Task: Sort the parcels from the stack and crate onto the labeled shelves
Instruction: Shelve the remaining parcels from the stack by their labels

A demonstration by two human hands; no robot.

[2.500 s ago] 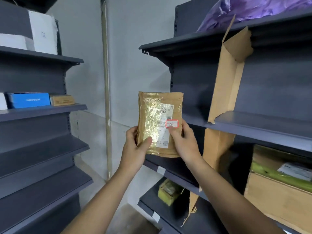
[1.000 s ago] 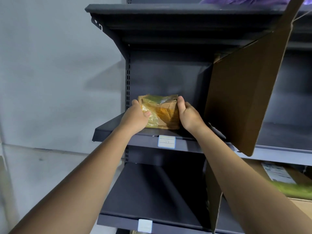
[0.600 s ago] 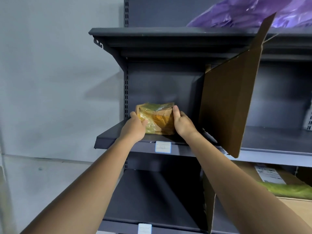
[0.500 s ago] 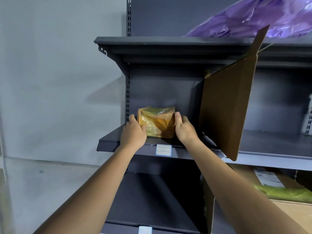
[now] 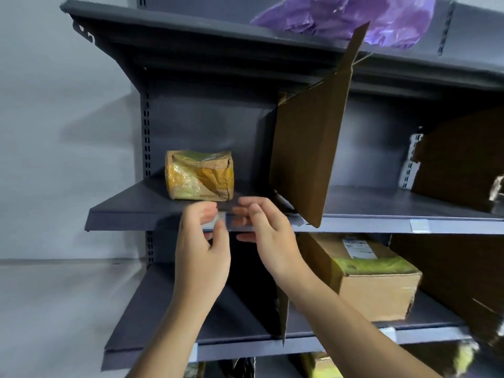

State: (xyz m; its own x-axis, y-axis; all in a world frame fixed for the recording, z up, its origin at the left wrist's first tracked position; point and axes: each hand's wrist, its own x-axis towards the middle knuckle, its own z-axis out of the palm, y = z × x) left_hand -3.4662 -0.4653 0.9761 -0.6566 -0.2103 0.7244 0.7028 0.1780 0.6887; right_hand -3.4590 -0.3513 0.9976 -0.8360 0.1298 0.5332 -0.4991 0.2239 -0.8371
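Observation:
A brown parcel wrapped in shiny yellow tape (image 5: 200, 175) stands on the dark grey middle shelf (image 5: 131, 211), in its left bay near the back panel. Nothing touches it. My left hand (image 5: 203, 246) and my right hand (image 5: 268, 236) hang just below and in front of the shelf's front edge, fingers spread and empty. They partly cover the white label (image 5: 215, 222) on the shelf lip.
A cardboard divider (image 5: 308, 151) stands right of the parcel. On the shelf below, a brown box with green tape (image 5: 373, 276) lies right of a lower divider. A purple bag (image 5: 354, 17) lies on the top shelf. More parcels show at the bottom.
Both hands have let go of the parcel and pulled back toward me, below the shelf edge. The parcel stays standing on the shelf.

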